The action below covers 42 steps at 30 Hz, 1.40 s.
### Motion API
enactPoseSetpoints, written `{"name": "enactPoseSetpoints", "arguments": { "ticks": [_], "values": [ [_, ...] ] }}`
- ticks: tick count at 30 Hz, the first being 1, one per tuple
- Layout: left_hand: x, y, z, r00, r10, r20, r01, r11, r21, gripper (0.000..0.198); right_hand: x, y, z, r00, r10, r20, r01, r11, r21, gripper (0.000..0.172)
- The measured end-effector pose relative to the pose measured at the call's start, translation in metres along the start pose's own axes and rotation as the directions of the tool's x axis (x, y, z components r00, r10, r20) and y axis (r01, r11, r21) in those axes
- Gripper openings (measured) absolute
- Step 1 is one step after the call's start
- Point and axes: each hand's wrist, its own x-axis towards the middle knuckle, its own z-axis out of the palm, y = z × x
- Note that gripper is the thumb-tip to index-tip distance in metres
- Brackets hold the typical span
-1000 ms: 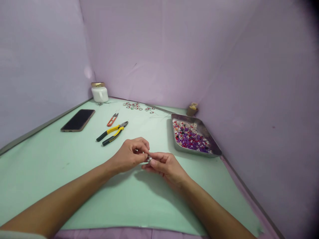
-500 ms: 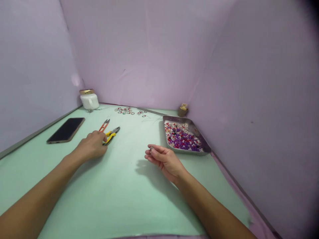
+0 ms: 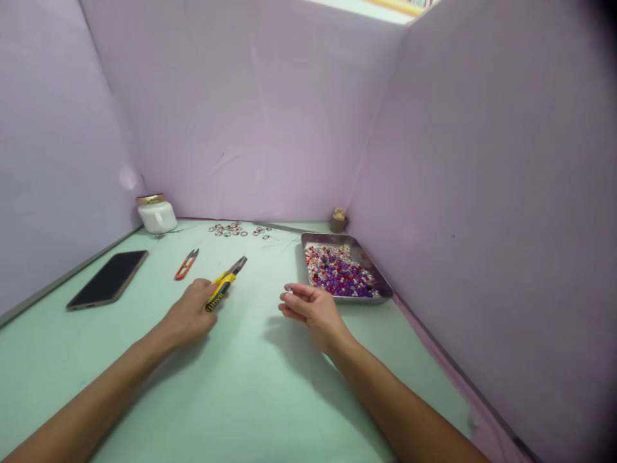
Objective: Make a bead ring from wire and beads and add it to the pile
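My left hand (image 3: 195, 314) is closed round the yellow-and-black handles of a pair of pliers (image 3: 226, 281), whose metal jaws point away and to the right. My right hand (image 3: 313, 312) is raised over the table, with thumb and fingertips pinching a small pale beaded piece (image 3: 288, 292); its exact shape is too small to make out. Orange thread snips (image 3: 187, 263) lie just beyond my left hand. Behind my right hand stands a metal tray (image 3: 385, 283) of loose red, white, purple and black beads (image 3: 340, 273).
Several small beaded rings (image 3: 227, 230) lie at the back of the green table (image 3: 231, 399). A phone (image 3: 110, 279) rests at the left, near a white jar (image 3: 158, 216) with a gold lid. A small pot (image 3: 338, 222) stands behind the tray. Purple walls (image 3: 231, 116) enclose the table.
My left hand has taken hold of the pliers and moved right with them, away from the snips. My right hand keeps its pinch in nearly the same place. The view has tilted up.
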Motion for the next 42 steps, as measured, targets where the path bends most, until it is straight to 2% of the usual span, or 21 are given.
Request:
{"name": "enactPoseSetpoints", "arguments": {
  "ticks": [2,4,6,8,12,15,29,42],
  "values": [
    [-0.01,0.017,0.004,0.973,0.221,-0.073,-0.223,0.975,-0.023,0.056,0.003,-0.003,-0.002,0.997,-0.066,-0.04,0.065,0.998,-0.012,0.04],
    [-0.02,0.03,0.009,0.911,0.388,-0.143,-0.378,0.921,0.09,0.064,0.005,-0.006,-0.005,0.992,-0.107,-0.063,0.107,0.994,-0.014,0.04],
    [-0.027,0.037,0.013,0.857,0.485,-0.174,-0.447,0.867,0.219,0.068,0.006,-0.009,-0.006,0.99,-0.127,-0.063,0.127,0.992,-0.015,0.04],
    [-0.03,0.04,0.016,0.831,0.527,-0.177,-0.457,0.829,0.323,0.07,0.006,-0.011,-0.007,0.99,-0.13,-0.046,0.129,0.991,-0.021,0.04],
    [-0.031,0.041,0.019,0.824,0.545,-0.154,-0.427,0.777,0.463,0.069,0.005,-0.011,-0.005,0.993,-0.119,-0.01,0.118,0.992,-0.045,0.041],
    [-0.029,0.042,0.02,0.816,0.561,-0.142,-0.425,0.748,0.509,0.068,0.004,-0.01,-0.004,0.993,-0.119,0.009,0.119,0.992,-0.049,0.039],
    [-0.029,0.042,0.015,0.838,0.536,-0.104,-0.411,0.745,0.525,0.063,0.004,-0.01,-0.005,0.996,-0.087,0.01,0.087,0.986,-0.141,0.036],
    [-0.029,0.042,0.014,0.844,0.534,-0.037,-0.413,0.695,0.589,0.06,0.005,-0.006,-0.007,0.98,-0.197,-0.017,0.172,0.891,-0.42,0.035]
  ]
}}
